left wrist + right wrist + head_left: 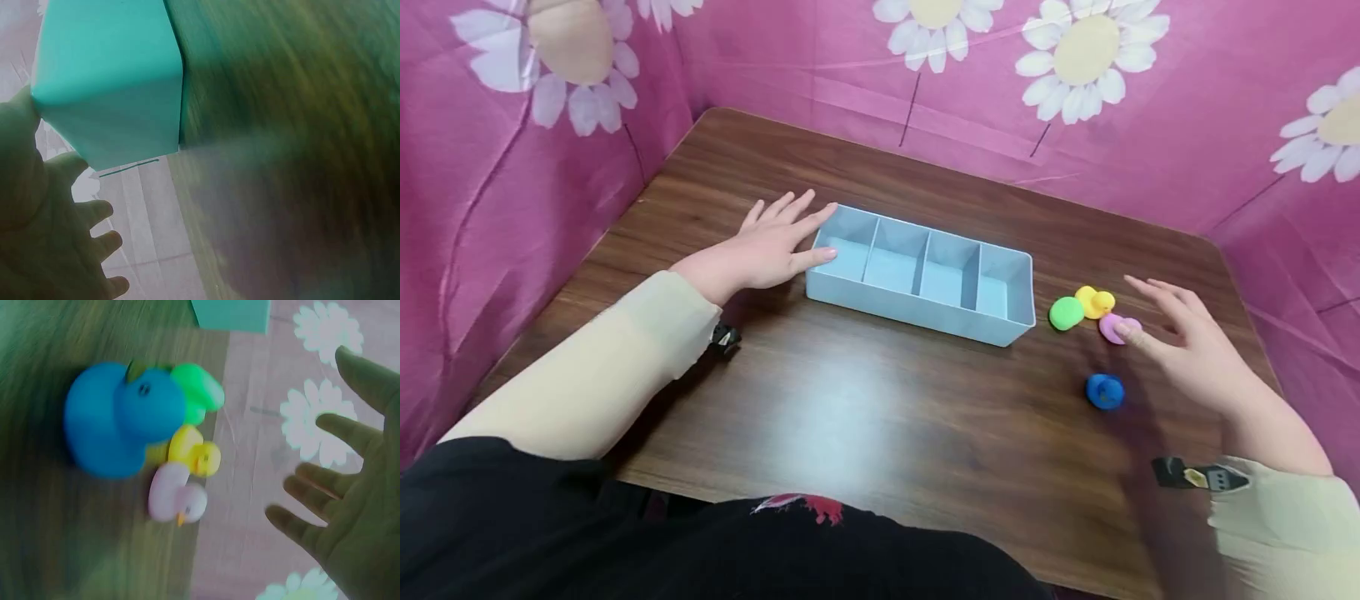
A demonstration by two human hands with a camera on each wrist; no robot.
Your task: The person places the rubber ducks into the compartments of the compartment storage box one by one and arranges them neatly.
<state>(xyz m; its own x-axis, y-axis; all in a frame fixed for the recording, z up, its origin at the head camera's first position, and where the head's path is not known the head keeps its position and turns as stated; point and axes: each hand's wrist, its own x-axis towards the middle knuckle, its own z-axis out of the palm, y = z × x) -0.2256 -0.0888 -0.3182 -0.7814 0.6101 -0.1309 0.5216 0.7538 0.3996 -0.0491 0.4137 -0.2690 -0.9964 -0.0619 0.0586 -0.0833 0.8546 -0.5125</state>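
The left hand (767, 250), fingers spread, touches the left end of the pale blue tray (902, 308) on the worktop (970, 417). Right of the tray sit a green toy (1066, 314), yellow duck (1091, 302), pink duck (1108, 327) and blue duck (1105, 392), and over there the right hand (1202, 354) hovers near the pink one, fingers spread.

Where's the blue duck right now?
In the head view, the blue duck sits on the right side of the table, below the pink duck and green toy.
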